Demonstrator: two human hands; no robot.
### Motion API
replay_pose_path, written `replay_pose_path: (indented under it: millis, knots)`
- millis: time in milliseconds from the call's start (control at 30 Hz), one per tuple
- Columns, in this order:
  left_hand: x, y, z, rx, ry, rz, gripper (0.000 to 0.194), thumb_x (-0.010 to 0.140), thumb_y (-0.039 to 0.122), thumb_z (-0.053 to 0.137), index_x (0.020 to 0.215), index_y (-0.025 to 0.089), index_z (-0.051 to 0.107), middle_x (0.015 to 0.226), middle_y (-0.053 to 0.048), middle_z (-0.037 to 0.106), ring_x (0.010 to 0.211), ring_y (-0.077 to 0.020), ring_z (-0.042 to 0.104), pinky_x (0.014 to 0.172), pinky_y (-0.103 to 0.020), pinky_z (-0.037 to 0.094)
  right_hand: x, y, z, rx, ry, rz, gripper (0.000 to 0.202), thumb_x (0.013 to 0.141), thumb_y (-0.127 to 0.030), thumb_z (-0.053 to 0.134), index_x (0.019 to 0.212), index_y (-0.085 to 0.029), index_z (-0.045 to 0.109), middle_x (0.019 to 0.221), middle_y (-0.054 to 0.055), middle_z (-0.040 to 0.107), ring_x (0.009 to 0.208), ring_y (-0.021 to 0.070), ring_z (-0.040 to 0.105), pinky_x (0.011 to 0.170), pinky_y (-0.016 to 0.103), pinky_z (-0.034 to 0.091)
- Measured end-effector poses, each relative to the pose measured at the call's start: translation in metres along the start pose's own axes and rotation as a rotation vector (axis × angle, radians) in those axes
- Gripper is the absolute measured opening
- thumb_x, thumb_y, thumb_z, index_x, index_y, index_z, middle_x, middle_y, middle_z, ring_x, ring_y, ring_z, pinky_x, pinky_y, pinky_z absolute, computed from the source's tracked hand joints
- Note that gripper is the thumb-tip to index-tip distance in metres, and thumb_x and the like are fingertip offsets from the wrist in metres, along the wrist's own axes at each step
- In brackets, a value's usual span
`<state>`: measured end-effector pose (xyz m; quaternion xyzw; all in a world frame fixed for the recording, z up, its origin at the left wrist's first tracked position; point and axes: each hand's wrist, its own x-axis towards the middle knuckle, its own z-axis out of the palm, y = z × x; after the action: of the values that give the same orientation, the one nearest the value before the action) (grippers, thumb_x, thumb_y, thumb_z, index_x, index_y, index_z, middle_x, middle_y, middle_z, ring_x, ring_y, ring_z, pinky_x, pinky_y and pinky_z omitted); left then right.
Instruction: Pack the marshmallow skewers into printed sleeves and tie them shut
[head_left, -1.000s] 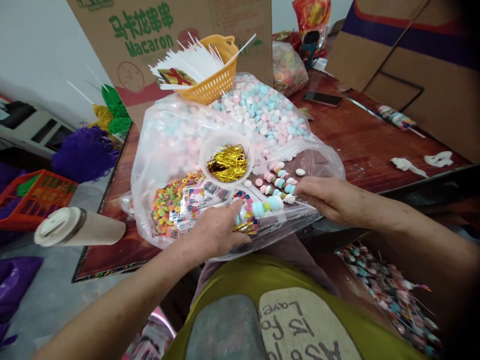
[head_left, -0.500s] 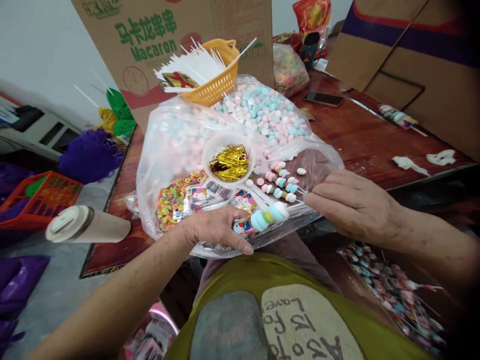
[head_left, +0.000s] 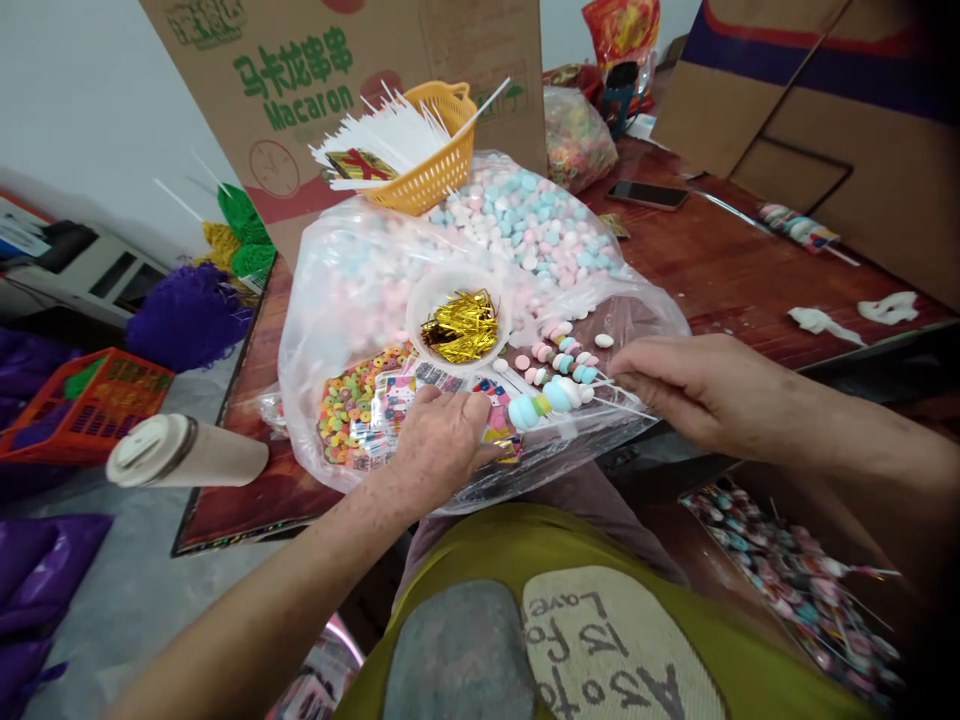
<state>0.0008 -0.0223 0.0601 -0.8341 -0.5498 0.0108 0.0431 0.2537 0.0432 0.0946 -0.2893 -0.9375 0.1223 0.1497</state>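
Observation:
My left hand [head_left: 444,440] is curled with its thumb and fingers at a printed plastic bag [head_left: 504,422]; its grip is partly hidden. Just right of it lies a candy skewer [head_left: 550,402] with blue, yellow and white marshmallow pieces. My right hand [head_left: 671,385] is closed in a pinch at the thin sticks of several shorter candy skewers [head_left: 564,355]. Flat printed bags [head_left: 397,395] lie behind my left fingers. Colourful ring candies [head_left: 349,415] sit farther left. A white bowl [head_left: 504,330] of gold tinsel strips [head_left: 461,325] stands behind the skewers.
A large clear bag [head_left: 307,300] of pastel candies covers the table's middle. On it rests a yellow basket [head_left: 439,175] of white sticks. A lidded cup [head_left: 217,452] leans at the left edge. A phone [head_left: 646,194] and cardboard boxes stand behind. Skewers [head_left: 795,580] fill a container lower right.
My left hand has shifted slightly up and turned knuckles-up. The blue, yellow and white skewer now lies nearer the shorter skewers. My right hand remains by the sticks.

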Motion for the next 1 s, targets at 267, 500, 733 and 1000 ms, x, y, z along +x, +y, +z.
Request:
replay_pose_path:
  millis: [267,500,733,1000]
  knots:
    - [0.006,-0.006,0.001,-0.258,-0.163,-0.159,0.052,0.066,0.056,0.066,0.096,0.016,0.049,0.074,-0.005,0.061,0.079,-0.0254,0.058,0.082,-0.039,0.041,-0.005,-0.010,0.025,-0.208,-0.117,-0.085,0.017,0.078,-0.007,0.038,0.072,-0.017,0.050,0.064,0.004,0.053,0.056,0.0142,0.044,0.052,0.028,0.026]
    - [0.014,-0.020,0.004,-0.985,-0.638,0.035,0.038,0.062,0.047,0.072,0.079,0.016,0.058,0.071,0.003,0.058,0.068,-0.0147,0.053,0.063,-0.024,0.041,-0.010,-0.007,0.021,-0.281,0.071,-0.351,0.028,0.087,-0.010,0.032,0.078,-0.019,0.057,0.071,0.006,0.058,0.068,0.0176,0.046,0.070,0.033,0.033]
    - [0.024,-0.003,0.004,-0.951,-0.647,-0.030,0.046,0.060,0.043,0.073,0.095,0.017,0.057,0.079,-0.001,0.063,0.071,-0.0182,0.058,0.064,-0.027,0.044,-0.004,-0.005,0.047,-0.300,-0.020,-0.337,0.020,0.082,-0.005,0.039,0.077,-0.017,0.055,0.068,0.005,0.055,0.067,0.0176,0.045,0.063,0.031,0.029]
    - [0.010,-0.012,0.000,-0.405,-0.415,-0.180,0.056,0.074,0.037,0.059,0.123,0.016,0.042,0.094,-0.011,0.064,0.087,-0.0289,0.060,0.073,-0.038,0.045,0.003,0.009,0.049,-0.104,-0.156,-0.031,0.014,0.082,-0.010,0.041,0.077,-0.016,0.053,0.072,0.006,0.057,0.066,0.0155,0.051,0.058,0.025,0.032]
